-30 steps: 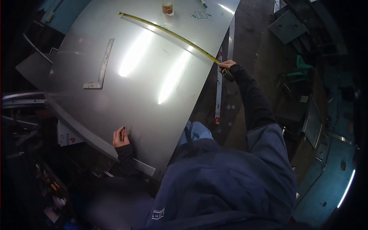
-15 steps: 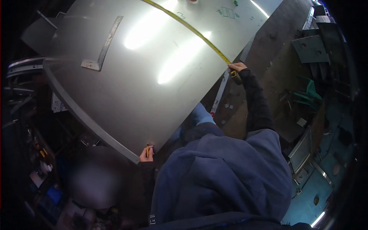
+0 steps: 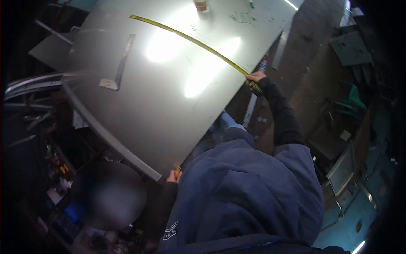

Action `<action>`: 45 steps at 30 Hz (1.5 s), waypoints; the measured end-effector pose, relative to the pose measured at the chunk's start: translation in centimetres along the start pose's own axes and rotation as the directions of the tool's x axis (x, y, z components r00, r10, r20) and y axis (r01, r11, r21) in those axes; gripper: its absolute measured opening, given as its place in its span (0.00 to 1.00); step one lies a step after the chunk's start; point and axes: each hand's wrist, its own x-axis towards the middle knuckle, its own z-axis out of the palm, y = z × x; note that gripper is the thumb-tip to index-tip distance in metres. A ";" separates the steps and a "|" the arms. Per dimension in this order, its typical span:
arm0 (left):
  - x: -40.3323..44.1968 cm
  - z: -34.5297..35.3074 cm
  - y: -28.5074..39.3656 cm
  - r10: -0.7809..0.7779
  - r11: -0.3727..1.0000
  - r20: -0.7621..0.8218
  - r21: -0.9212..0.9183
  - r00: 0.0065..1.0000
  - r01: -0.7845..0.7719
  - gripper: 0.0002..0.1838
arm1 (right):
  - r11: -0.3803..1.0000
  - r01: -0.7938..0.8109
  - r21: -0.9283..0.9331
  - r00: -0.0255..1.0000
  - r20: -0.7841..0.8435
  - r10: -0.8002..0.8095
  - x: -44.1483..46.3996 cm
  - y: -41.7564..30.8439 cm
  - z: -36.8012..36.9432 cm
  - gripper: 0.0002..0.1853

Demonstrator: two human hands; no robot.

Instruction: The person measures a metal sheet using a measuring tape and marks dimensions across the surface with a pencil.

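My right hand (image 3: 256, 77) is closed on a tape measure (image 3: 254, 88) at the right edge of a large grey metal sheet (image 3: 139, 114). Its yellow blade (image 3: 190, 39) runs out across the sheet, and the far end lies on the surface near a carpenter's square (image 3: 121, 67). Close to my body, by the sheet's near corner, my left hand (image 3: 172, 176) is closed around a yellow pencil (image 3: 177, 171). Green marks are drawn on the sheet's far part.
A cup-like container (image 3: 201, 5) stands at the sheet's far side. A metal strip (image 3: 114, 135) borders the left edge. Below the right edge lies a long level-like bar (image 3: 251, 108). A green plastic chair (image 3: 352, 100) and metal panels (image 3: 351, 48) are to the right.
My left hand has drawn back from the sheet's near corner toward my body, keeping the pencil. The view has shifted, bringing the tape blade's far end into sight. My right hand still holds the tape measure.
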 end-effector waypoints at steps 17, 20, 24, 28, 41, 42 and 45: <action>-10.1 3.6 -5.8 -0.344 0.931 0.113 -0.087 0.932 0.354 0.14 | 0.982 -0.045 0.182 0.993 0.112 0.025 1.3 2.1 -1.0 0.22; -10.1 3.9 -5.4 -0.348 0.927 0.109 -0.107 0.931 0.359 0.14 | 0.975 -0.099 0.198 0.986 0.150 0.070 0.7 1.1 -1.1 0.22; -10.2 4.5 -5.1 -0.351 0.923 0.108 -0.128 0.930 0.363 0.14 | 0.977 -0.099 0.188 0.984 0.164 0.068 1.3 1.6 -1.3 0.21; -10.1 4.6 -4.9 -0.354 0.921 0.118 -0.129 0.928 0.368 0.14 | 0.967 -0.074 0.243 0.990 0.132 0.043 1.6 2.3 -1.1 0.21; -6.3 2.7 -6.4 -0.308 0.945 0.162 -0.067 0.938 0.321 0.13 | 0.975 -0.102 0.198 0.991 0.102 0.083 -0.3 -0.4 -0.5 0.21; -6.1 2.3 -6.4 -0.303 0.947 0.167 -0.058 0.938 0.316 0.13 | 0.974 -0.090 0.207 0.994 0.081 0.074 0.3 -0.2 -0.8 0.21; -5.8 2.2 -7.0 -0.294 0.950 0.190 -0.052 0.937 0.308 0.13 | 0.987 -0.086 0.134 0.994 0.075 0.077 0.8 0.6 -0.7 0.21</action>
